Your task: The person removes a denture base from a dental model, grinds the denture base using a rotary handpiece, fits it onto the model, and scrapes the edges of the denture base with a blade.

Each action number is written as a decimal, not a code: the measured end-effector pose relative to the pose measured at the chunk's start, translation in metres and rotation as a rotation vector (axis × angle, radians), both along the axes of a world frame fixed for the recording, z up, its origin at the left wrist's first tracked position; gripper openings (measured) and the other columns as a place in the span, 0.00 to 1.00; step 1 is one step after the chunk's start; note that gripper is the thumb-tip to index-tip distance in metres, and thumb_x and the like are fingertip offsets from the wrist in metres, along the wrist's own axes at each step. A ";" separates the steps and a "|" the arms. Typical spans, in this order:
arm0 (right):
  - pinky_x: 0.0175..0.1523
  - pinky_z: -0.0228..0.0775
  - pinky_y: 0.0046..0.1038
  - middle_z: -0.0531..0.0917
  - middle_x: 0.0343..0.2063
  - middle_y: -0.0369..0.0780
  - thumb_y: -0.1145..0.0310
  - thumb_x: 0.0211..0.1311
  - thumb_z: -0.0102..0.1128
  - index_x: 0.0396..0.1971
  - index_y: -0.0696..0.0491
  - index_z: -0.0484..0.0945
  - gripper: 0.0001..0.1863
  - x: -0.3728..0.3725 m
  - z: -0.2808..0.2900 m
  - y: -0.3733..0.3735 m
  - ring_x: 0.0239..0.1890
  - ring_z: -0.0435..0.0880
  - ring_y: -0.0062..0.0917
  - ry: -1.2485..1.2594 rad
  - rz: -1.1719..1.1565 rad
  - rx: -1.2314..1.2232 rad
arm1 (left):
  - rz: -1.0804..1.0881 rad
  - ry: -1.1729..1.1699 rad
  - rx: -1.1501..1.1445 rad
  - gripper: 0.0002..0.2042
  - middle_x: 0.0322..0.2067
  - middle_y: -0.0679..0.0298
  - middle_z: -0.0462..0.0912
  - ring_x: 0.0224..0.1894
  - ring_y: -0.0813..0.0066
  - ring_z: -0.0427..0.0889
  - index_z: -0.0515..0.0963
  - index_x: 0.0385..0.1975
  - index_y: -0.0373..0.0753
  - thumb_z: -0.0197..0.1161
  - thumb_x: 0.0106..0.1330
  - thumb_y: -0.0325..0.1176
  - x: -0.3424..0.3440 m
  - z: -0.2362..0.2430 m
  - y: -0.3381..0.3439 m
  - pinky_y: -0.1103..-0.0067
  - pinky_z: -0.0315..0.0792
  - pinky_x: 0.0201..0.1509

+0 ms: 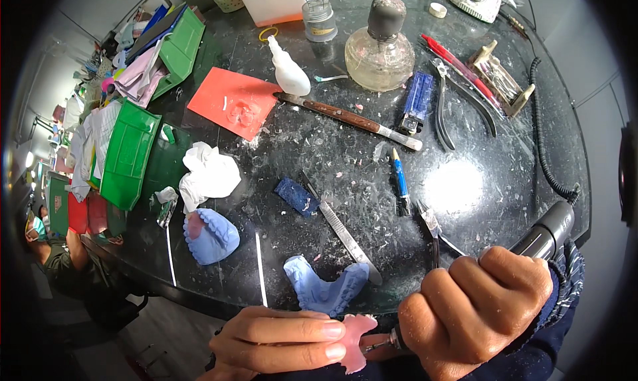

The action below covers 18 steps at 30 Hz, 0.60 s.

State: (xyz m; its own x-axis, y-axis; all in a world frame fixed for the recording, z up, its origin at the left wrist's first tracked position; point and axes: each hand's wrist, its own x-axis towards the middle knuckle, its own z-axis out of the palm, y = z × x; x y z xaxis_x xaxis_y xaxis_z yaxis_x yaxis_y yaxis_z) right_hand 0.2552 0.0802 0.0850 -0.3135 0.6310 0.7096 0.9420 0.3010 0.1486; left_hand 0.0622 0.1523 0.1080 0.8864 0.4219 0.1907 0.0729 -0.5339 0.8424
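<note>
The left hand [286,338] is nearly closed, pinching a pink plate-like piece [357,344] under the tips of two fingers; its thumb cannot be made out. The right hand [475,308] is curled into a fist around a black handpiece [548,231], whose thin metal shaft [379,344] comes out toward the piece; whether the tip touches it, I cannot tell. The left hand lies back upward, fingers fairly straight and pointing right, while the right has its knuckles uppermost and sits by the near right part of the counter [219,281]. The pink piece is just off the counter's near edge, its long axis running away from the person, with flared ends and a hollowed side facing right. Just beyond it, a blue horseshoe-shaped cast [322,294] rests along that near edge, close to a silver knife [349,238]
</note>
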 end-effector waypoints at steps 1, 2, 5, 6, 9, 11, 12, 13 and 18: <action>0.14 0.44 0.16 0.55 0.06 0.30 0.68 0.25 0.49 0.05 0.50 0.57 0.10 0.002 0.002 0.003 0.08 0.60 0.12 -0.085 0.044 0.007 | 0.328 -0.147 0.028 0.15 0.32 0.57 0.74 0.33 0.72 0.76 0.61 0.39 0.29 0.57 0.55 0.22 0.016 -0.010 -0.007 0.87 0.72 0.34; 0.14 0.43 0.16 0.55 0.06 0.30 0.67 0.22 0.47 0.05 0.50 0.57 0.09 0.003 0.004 0.004 0.08 0.60 0.12 -0.176 0.079 0.012 | 0.647 -0.301 0.054 0.18 0.30 0.59 0.70 0.29 0.75 0.71 0.54 0.45 0.32 0.50 0.58 0.26 0.039 -0.021 -0.017 0.88 0.69 0.30; 0.14 0.44 0.16 0.55 0.06 0.30 0.67 0.22 0.47 0.04 0.50 0.56 0.09 -0.009 0.004 0.000 0.08 0.60 0.12 0.020 0.026 -0.027 | 1.607 -0.762 0.124 0.27 0.22 0.68 0.59 0.19 0.83 0.58 0.33 0.64 0.39 0.32 0.68 0.38 0.090 -0.052 -0.041 0.90 0.58 0.19; 0.14 0.44 0.16 0.55 0.06 0.30 0.67 0.22 0.47 0.04 0.50 0.56 0.09 -0.008 0.004 -0.002 0.08 0.60 0.12 0.020 0.022 -0.029 | 1.604 -0.759 0.121 0.27 0.22 0.68 0.59 0.19 0.83 0.58 0.33 0.64 0.39 0.32 0.68 0.38 0.091 -0.059 -0.049 0.90 0.58 0.19; 0.14 0.44 0.16 0.55 0.06 0.30 0.66 0.22 0.47 0.04 0.50 0.57 0.09 -0.006 0.006 -0.004 0.08 0.60 0.12 0.020 -0.008 -0.163 | 1.506 0.291 0.462 0.27 0.21 0.68 0.59 0.19 0.85 0.58 0.33 0.64 0.40 0.32 0.68 0.38 0.080 -0.076 -0.067 0.91 0.57 0.18; 0.14 0.44 0.16 0.55 0.06 0.30 0.67 0.22 0.47 0.05 0.50 0.57 0.09 -0.007 0.007 -0.005 0.08 0.60 0.12 0.031 -0.014 -0.198 | 1.475 0.126 0.509 0.28 0.21 0.68 0.59 0.20 0.84 0.58 0.32 0.63 0.38 0.33 0.68 0.38 0.070 -0.087 -0.061 0.91 0.57 0.18; 0.14 0.44 0.16 0.55 0.06 0.30 0.67 0.22 0.47 0.05 0.50 0.57 0.09 -0.004 0.006 -0.006 0.08 0.60 0.12 0.029 -0.014 -0.197 | 1.456 0.041 0.532 0.28 0.21 0.68 0.59 0.20 0.84 0.58 0.31 0.63 0.37 0.33 0.68 0.38 0.064 -0.090 -0.057 0.91 0.57 0.18; 0.14 0.44 0.16 0.56 0.06 0.30 0.67 0.22 0.47 0.05 0.50 0.57 0.09 0.000 0.005 -0.004 0.08 0.60 0.12 -0.052 0.029 -0.146 | 1.436 -0.044 0.554 0.29 0.21 0.68 0.59 0.20 0.84 0.59 0.31 0.63 0.36 0.33 0.68 0.38 0.058 -0.091 -0.054 0.91 0.57 0.18; 0.15 0.45 0.15 0.65 0.08 0.31 0.67 0.28 0.55 0.08 0.51 0.66 0.08 0.002 0.032 0.002 0.10 0.65 0.11 -0.035 0.095 -0.266 | 1.300 -0.185 0.550 0.33 0.21 0.65 0.62 0.20 0.81 0.62 0.29 0.62 0.35 0.41 0.66 0.37 0.026 -0.077 -0.049 0.92 0.61 0.19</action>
